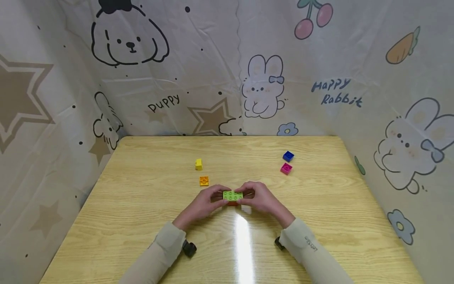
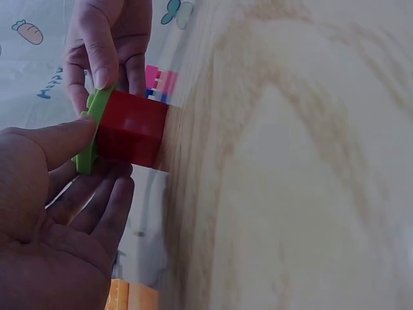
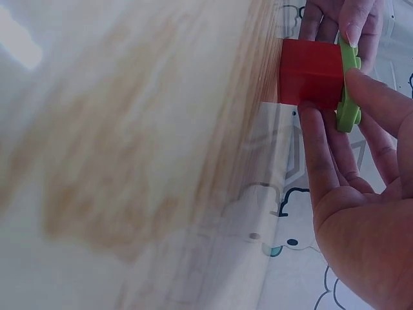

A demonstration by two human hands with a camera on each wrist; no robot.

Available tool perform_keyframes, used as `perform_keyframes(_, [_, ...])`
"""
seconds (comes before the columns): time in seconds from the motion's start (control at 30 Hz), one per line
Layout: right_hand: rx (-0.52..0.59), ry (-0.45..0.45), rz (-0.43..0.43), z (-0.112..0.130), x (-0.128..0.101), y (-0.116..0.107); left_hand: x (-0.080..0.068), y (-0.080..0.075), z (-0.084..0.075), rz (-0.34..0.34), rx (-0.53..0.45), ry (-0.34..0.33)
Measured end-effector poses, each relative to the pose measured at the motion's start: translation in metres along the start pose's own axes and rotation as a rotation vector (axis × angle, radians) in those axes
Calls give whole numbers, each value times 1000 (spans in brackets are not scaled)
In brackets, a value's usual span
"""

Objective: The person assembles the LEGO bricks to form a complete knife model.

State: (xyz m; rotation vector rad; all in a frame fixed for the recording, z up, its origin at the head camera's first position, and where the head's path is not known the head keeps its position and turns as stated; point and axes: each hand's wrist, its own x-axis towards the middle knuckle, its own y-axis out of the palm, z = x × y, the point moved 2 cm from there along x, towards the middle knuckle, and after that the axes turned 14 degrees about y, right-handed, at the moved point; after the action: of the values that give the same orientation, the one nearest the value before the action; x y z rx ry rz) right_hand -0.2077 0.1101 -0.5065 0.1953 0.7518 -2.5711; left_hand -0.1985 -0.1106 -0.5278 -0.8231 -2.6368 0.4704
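Observation:
A flat light-green toy brick [image 1: 233,196] with studs on top lies across a red block [image 1: 232,204], which stands on the table. In the left wrist view the green brick [image 2: 86,143] reaches past the red block [image 2: 132,129] at its ends. My left hand [image 1: 207,202] pinches the green brick's left end, thumb on the near side. At the right end my right hand [image 1: 261,197] pinches it likewise. The right wrist view shows the fingers of that hand close beside the red block [image 3: 312,72].
Left of centre, beyond my left hand, lie a yellow block [image 1: 198,164] and an orange block [image 1: 203,181]. A blue block [image 1: 288,156] and a pink block [image 1: 286,169] sit farther back on the right. Printed cloth surrounds the wooden table [image 1: 142,173] at its back and sides.

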Motion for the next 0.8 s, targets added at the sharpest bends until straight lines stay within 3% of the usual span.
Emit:
perform_keyframes(0.23, [12,-24,33,23,-15,-5,1,-2,0,16,35,33])
perform_keyframes(0.37, [19,-12,14,10,-6,-1,4,-11,0,-14,98,23])
perform_keyframes(0.67, [19,17,-7,-7,3,2,21,-59,7,-282,284,81])
perform_keyframes(0.8, [21,27,-5,-6,2,2,26,-83,19,-375,307,56])
